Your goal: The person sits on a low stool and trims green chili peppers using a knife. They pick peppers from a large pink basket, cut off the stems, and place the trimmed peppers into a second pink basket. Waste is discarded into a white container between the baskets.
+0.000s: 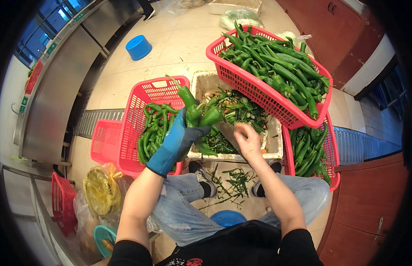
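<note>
My left hand (182,134), in a blue and dark-grey knit work glove, grips a bunch of green peppers (193,112) with stem ends pointing several ways. Bare, my right hand (248,139) holds a flat metal blade (230,133), its tip close to the bunch; its handle is hidden in my fingers. Below both hands stands a dirty white foam box (275,146) holding dark green trimmings and orange scraps. To the left, a red plastic basket (129,133) contains green peppers (156,129). Another red basket (256,84), heaped with long green peppers (279,63), rests tilted at the upper right.
Under the tilted basket sits another red basket (335,159) of peppers. Pepper trimmings (237,181) litter the floor between my shoes. A blue stool (139,47) stands farther off. Red cabinets (365,196) flank the right, a steel counter (56,96) the left. Bagged items (104,191) lie at lower left.
</note>
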`<state>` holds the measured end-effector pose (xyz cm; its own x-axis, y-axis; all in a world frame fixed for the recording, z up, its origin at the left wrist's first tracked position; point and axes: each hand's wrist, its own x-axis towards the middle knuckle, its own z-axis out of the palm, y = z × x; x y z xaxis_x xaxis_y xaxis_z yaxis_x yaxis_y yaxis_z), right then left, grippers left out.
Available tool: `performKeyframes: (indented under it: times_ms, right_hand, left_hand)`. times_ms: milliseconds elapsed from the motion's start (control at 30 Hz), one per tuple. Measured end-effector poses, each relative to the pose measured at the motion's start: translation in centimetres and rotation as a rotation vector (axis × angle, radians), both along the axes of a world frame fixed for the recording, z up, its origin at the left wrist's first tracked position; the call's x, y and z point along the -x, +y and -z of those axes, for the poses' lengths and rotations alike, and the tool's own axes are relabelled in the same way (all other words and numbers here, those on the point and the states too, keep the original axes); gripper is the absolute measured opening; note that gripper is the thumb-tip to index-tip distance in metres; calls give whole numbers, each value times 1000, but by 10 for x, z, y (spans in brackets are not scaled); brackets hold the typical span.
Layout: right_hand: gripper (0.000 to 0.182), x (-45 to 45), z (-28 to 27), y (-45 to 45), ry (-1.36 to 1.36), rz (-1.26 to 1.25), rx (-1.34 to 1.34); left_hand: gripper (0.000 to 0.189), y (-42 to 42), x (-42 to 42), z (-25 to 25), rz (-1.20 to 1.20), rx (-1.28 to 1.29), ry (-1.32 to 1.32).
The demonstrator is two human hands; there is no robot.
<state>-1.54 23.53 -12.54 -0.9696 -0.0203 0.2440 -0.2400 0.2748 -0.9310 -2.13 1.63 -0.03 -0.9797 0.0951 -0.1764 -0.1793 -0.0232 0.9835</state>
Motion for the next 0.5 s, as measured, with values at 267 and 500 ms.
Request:
performKeyframes:
  times_ms: [267, 500]
  right_hand:
    - [26, 12, -141, 0, 421, -388, -112]
    - [16, 17, -164, 4, 409, -460, -72]
  left_hand:
    - [75, -3, -12, -14, 253, -101, -85]
    - [82, -1, -18, -30, 350, -187, -78]
